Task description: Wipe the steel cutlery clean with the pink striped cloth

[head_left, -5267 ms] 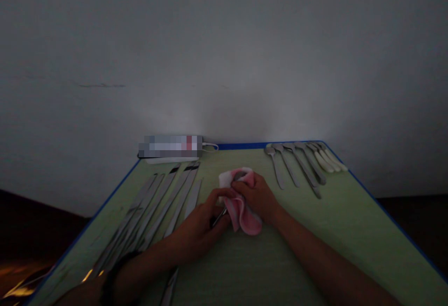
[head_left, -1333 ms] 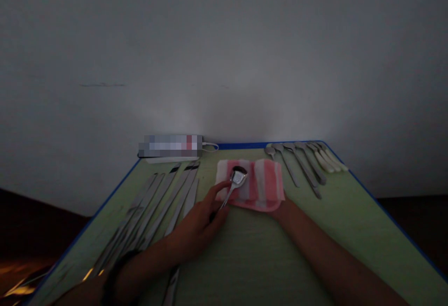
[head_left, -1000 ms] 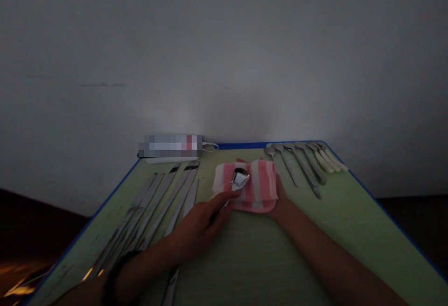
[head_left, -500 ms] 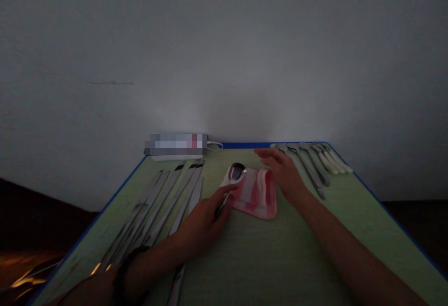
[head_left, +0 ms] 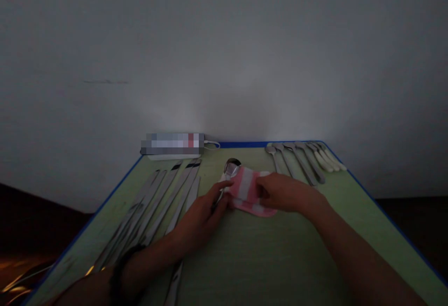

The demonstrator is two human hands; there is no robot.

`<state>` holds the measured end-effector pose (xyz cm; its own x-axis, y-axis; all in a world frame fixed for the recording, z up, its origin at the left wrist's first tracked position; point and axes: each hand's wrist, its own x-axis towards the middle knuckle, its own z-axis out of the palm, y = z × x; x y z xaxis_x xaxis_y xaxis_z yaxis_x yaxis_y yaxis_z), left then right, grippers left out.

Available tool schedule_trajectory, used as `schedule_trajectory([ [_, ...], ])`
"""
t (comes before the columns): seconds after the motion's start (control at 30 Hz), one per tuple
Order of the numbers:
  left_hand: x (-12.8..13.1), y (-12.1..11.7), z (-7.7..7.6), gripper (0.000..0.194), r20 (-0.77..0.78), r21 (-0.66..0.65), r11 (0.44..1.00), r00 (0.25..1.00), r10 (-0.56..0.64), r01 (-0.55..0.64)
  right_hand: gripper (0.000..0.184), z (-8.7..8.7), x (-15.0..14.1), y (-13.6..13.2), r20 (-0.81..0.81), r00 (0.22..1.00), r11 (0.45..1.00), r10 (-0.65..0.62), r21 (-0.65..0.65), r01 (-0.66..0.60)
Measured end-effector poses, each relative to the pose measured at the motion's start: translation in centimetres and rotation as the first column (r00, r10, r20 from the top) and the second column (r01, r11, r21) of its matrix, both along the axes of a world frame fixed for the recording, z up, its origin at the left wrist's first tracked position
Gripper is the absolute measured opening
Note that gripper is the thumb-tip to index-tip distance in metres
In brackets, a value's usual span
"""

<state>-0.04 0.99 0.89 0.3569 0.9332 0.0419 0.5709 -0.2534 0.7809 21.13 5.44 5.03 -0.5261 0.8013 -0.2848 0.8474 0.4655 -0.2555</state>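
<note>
Above the middle of the pale green, blue-edged tabletop (head_left: 262, 259), the left hand (head_left: 205, 210) was clamped on the handle of a shiny metal spoon (head_left: 231, 168), its fingertips meeting a pink-and-white striped cloth (head_left: 245, 189). The right hand (head_left: 283, 191), fingers together, pinched that cloth's right part. The spoon's long axis ran from the left hand toward the far edge, slanting slightly right; the bowl lay beyond the left fingertips and left of the right hand, cloth between, so the left was nearer. Long metal cutlery (head_left: 168, 199) lined the left edge; metal spoons (head_left: 301, 164) lay near the far right corner.
</note>
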Motion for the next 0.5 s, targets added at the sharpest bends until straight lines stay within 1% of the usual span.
schedule_trajectory([
  [0.03, 0.01, 0.01, -0.02, 0.035, 0.002, -0.006, 1.0, 1.0, 0.0, 0.0, 0.015, 0.08, -0.06, 0.01, 0.004, 1.0, 1.0, 0.013, 0.014, -0.013],
  [0.1, 0.07, 0.02, -0.05, 0.035, 0.0, -0.017, 1.0, 1.0, 0.002, -0.002, 0.016, 0.29, -0.12, -0.02, 0.006, 0.999, 0.999, 0.034, 0.033, -0.034],
  [0.23, 0.13, 0.02, 0.0, 0.034, 0.003, -0.012, 1.0, 1.0, 0.008, -0.008, 0.024, 0.33, -0.42, -0.3, 0.002, 1.0, 1.0, 0.028, 0.003, -0.028],
  [0.37, -0.04, 0.01, 0.09, 0.034, -0.007, 0.016, 1.0, 1.0, 0.015, -0.015, 0.019, -0.08, -0.64, -0.38, 0.021, 1.0, 0.999, 0.014, 0.039, -0.015],
  [0.5, -0.17, -0.03, 0.0, 0.035, -0.013, 0.02, 1.0, 1.0, -0.007, 0.007, 0.018, -0.16, -0.18, 0.12, -0.079, 0.997, 1.0, 0.017, 0.002, -0.017],
])
